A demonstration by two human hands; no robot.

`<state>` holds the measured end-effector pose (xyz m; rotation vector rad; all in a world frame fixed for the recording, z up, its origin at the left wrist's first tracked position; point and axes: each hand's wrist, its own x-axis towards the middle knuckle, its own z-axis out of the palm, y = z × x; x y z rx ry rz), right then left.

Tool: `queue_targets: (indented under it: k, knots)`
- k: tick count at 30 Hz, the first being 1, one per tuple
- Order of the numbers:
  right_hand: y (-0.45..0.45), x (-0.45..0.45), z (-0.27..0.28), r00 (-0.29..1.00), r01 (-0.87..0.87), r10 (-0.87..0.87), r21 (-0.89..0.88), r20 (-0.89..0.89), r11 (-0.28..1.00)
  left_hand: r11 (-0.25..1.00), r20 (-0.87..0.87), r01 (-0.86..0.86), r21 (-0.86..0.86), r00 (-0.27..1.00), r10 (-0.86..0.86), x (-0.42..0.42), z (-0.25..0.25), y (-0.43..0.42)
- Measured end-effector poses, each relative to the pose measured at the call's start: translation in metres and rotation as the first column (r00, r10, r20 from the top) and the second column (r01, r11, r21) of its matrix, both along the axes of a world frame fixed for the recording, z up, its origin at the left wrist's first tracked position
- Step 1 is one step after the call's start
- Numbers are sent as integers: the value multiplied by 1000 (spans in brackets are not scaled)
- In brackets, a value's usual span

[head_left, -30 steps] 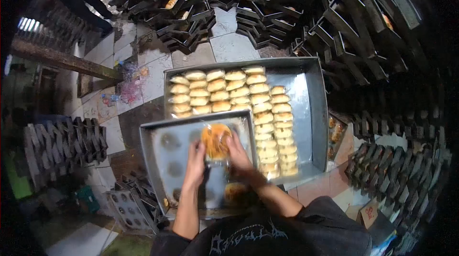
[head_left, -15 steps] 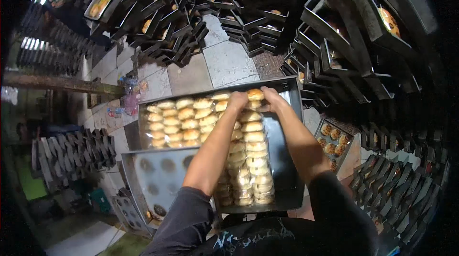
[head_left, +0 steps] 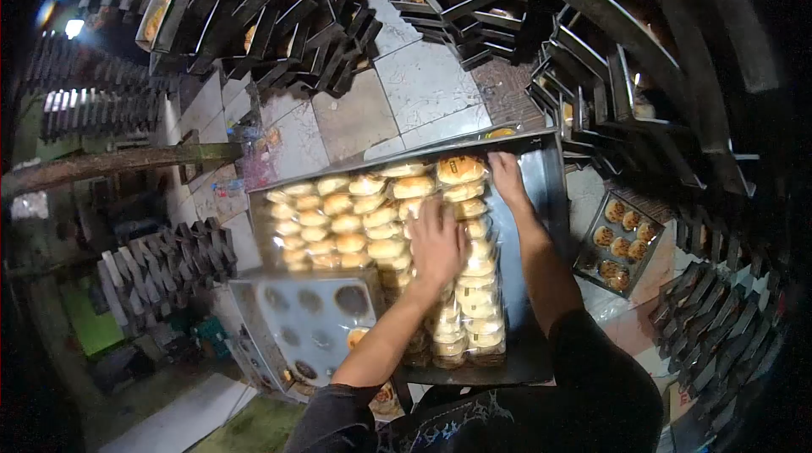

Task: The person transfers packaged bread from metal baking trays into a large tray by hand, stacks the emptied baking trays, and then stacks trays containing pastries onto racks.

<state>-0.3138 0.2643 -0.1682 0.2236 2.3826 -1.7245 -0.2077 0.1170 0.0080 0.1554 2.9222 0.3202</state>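
Note:
Rows of wrapped buns [head_left: 349,223] fill much of a large metal tray [head_left: 554,199]. My left hand [head_left: 438,241] lies over the rows right of the tray's middle, palm down with fingers spread and nothing gripped. Near the far right corner, my right hand [head_left: 506,175] is beside a wrapped browned bun [head_left: 461,169] that lies face up at the end of its row. The fingers of my right hand point away and are partly hidden, so their closure is unclear. A smaller tray with round marks [head_left: 292,318] overlaps the big tray's near left side.
Another tray of browned buns [head_left: 622,241] rests on the floor at the right. Stacks of dark trays [head_left: 169,275] stand at the left, with more stacks [head_left: 719,326] at the right and far side. A long beam [head_left: 118,167] crosses the left side.
The bun that both hands held at the far end now lies face up there. My left hand has moved nearer over the rows; my right hand has come off the bun, to its right.

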Motion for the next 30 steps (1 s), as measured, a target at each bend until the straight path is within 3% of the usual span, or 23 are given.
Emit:
queue_targets:
  k: [1, 3, 4, 5, 7, 8, 10, 11, 15, 17, 19, 21, 23, 25, 26, 27, 29, 30]
  knots:
    - [-6, 0, 3, 998, 54, -53, 32, -46, 998, 1000, 6, 0, -8, 1000, 0, -5, -4, 0]
    - [-19, -1, 14, 993, -21, 38, 154, -110, 988, 985, -6, 169, -39, 985, -170, -18, -12, 5]
    - [-26, 1, 25, 992, 63, -45, 155, -117, 986, 983, -56, 135, -124, 988, -142, -25, -14, 7]
    - [-27, -2, 26, 976, 73, -18, 247, -216, 966, 983, -91, 84, -162, 991, -99, -33, -21, 3]
    - [-23, -6, 38, 989, 32, 12, 300, -144, 954, 988, -103, -8, -157, 995, -8, -48, -19, -1]
    - [-21, -9, 35, 989, 36, 8, 297, -146, 954, 987, -105, -5, -159, 994, -12, -53, -17, -4]
    - [-19, -15, 30, 999, -37, 38, 52, -25, 998, 987, -204, 96, -128, 971, -121, -59, -12, -12]
    - [-21, -14, 29, 999, -41, 43, 48, -28, 998, 987, -206, 91, -133, 971, -117, -63, -14, -15]
    - [-16, -1, 19, 997, -68, 69, -71, 14, 995, 972, -97, 113, -206, 986, -135, -69, -10, -9]
    - [-16, -5, 13, 897, -352, 330, -25, -294, 936, 988, 171, 81, -132, 984, -58, -67, 9, 4]
    - [-20, -2, 52, 907, -390, 364, -96, -211, 916, 987, 249, 63, -149, 968, -24, -55, 6, -1]
    - [-23, -2, 79, 956, -270, 274, 50, -108, 962, 931, -88, 123, -344, 983, -163, -45, -17, -11]
    - [-21, -4, 64, 957, -278, 279, 20, -80, 960, 941, -83, 111, -318, 986, -145, -39, -16, -15]
    - [-15, 1, 59, 997, -60, 63, -70, 45, 996, 969, -110, 112, -221, 984, -139, -22, 1, -14]
    - [-20, 4, 39, 987, -163, 158, -253, -40, 954, 993, -73, 64, -99, 995, -72, -7, 14, -10]
    - [-16, 5, 34, 984, -176, 171, -248, -42, 953, 998, -47, 40, -47, 998, -42, 13, 38, -5]
    - [-10, -2, 33, 997, -75, 76, -246, -7, 966, 996, 17, -67, 56, 998, 66, 66, 69, -6]
    - [-7, 0, 56, 991, 130, -107, -344, 86, 930, 990, 22, -77, 116, 997, 75, 101, 90, -16]
